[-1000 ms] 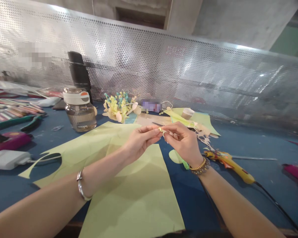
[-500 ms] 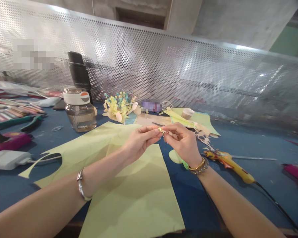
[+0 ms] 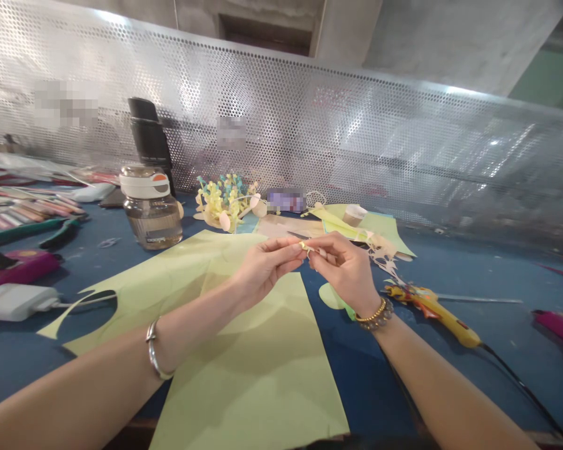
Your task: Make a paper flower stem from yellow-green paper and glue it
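My left hand [image 3: 267, 265] and my right hand [image 3: 344, 265] meet above the table, fingertips almost touching. Between them is a small pale yellow paper piece [image 3: 304, 247], curled and narrow. The left thumb and forefinger pinch one end of it. On the other side, the right fingers are closed around its whitish part, which they mostly hide. Beneath the left hand lies a large sheet of pale green paper [image 3: 258, 369]. Under the right wrist are rounded light green paper cut-outs [image 3: 331, 297].
A yellow hot glue gun [image 3: 441, 312] with a black cord lies right. Yellow and teal paper flowers [image 3: 223, 200] stand at the back, beside a water bottle [image 3: 151, 209] and a black tumbler [image 3: 147, 134]. Left are teal-handled pliers [image 3: 23, 232], pens [image 3: 32, 209] and a white charger [image 3: 19, 302].
Almost nothing differs. Both hands keep the same pinch on the yellow paper piece, with at most a tiny shift of the fingers.
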The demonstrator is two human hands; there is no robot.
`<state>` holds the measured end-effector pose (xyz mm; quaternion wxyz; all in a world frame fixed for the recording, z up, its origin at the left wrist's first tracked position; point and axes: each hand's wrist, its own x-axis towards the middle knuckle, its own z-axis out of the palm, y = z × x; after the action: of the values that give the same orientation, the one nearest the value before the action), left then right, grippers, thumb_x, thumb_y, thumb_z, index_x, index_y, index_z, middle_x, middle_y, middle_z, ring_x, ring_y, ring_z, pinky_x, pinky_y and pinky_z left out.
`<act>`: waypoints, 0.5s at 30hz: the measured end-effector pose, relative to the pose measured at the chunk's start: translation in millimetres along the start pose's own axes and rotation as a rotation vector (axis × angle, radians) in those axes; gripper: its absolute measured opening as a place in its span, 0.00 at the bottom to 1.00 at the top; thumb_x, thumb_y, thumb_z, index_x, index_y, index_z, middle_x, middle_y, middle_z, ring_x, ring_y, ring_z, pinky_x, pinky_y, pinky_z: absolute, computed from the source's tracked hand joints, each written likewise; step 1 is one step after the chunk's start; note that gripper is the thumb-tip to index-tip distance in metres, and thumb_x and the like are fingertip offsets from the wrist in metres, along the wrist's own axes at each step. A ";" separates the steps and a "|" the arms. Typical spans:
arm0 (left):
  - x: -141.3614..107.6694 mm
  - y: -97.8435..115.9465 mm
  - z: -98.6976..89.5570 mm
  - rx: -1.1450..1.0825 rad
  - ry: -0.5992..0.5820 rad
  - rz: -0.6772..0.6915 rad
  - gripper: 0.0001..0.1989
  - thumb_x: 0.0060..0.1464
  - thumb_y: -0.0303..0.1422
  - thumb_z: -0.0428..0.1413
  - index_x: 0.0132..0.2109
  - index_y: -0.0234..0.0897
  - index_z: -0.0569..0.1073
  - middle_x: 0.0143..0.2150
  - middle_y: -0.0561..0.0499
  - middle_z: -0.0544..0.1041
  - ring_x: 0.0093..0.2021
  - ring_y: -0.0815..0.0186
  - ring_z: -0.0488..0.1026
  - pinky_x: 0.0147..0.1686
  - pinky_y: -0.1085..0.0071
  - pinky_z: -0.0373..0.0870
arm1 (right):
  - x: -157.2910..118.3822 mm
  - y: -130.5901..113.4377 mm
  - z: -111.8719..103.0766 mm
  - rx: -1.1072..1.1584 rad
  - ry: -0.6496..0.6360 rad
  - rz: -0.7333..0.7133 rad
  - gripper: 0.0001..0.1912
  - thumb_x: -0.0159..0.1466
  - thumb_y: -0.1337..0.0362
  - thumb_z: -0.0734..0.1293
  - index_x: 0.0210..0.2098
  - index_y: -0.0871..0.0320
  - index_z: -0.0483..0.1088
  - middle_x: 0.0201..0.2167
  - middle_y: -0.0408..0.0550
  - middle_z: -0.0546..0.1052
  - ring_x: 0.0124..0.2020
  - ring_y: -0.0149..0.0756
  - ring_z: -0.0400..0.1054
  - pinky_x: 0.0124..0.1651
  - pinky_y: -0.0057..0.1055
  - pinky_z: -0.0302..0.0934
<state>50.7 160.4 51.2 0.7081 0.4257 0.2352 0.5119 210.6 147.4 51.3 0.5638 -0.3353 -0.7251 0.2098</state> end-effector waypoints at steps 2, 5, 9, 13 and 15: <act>0.8 -0.3 -0.6 0.001 -0.015 0.003 0.03 0.48 0.23 0.61 0.34 0.30 0.78 0.31 0.51 0.78 0.31 0.75 0.75 0.35 0.83 0.72 | 0.1 0.0 0.2 0.008 0.001 0.006 0.07 0.58 0.70 0.65 0.36 0.56 0.73 0.32 0.45 0.71 0.30 0.30 0.67 0.30 0.28 0.63; 1.7 -0.9 -1.6 0.002 -0.030 0.010 0.03 0.49 0.24 0.61 0.34 0.30 0.78 0.31 0.52 0.79 0.31 0.75 0.76 0.35 0.83 0.72 | -0.3 0.1 0.5 -0.005 0.004 0.012 0.07 0.58 0.70 0.65 0.36 0.56 0.73 0.32 0.44 0.72 0.28 0.29 0.67 0.28 0.28 0.62; 1.1 -1.4 -2.0 0.000 -0.028 0.006 0.04 0.49 0.23 0.61 0.35 0.30 0.77 0.31 0.51 0.79 0.31 0.75 0.76 0.35 0.83 0.73 | -0.7 -0.2 0.8 -0.009 0.010 0.017 0.07 0.58 0.70 0.66 0.36 0.56 0.72 0.32 0.45 0.73 0.29 0.30 0.68 0.29 0.29 0.64; -0.4 0.2 -0.3 -0.040 0.005 -0.005 0.07 0.50 0.22 0.60 0.38 0.32 0.77 0.32 0.51 0.80 0.31 0.74 0.77 0.35 0.82 0.74 | 0.0 -1.6 1.0 0.014 -0.001 0.001 0.09 0.57 0.72 0.66 0.37 0.55 0.72 0.37 0.46 0.73 0.36 0.33 0.71 0.37 0.32 0.67; -1.1 1.6 1.0 -0.051 0.009 -0.002 0.08 0.50 0.21 0.59 0.40 0.33 0.76 0.32 0.51 0.80 0.31 0.74 0.77 0.35 0.82 0.74 | 0.3 -2.3 0.8 0.022 -0.007 -0.005 0.11 0.57 0.72 0.66 0.38 0.55 0.72 0.38 0.46 0.73 0.38 0.34 0.71 0.39 0.32 0.68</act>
<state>50.2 159.2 53.0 0.7181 0.4049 0.2256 0.5192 209.2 146.1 52.9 0.5654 -0.3265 -0.7255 0.2176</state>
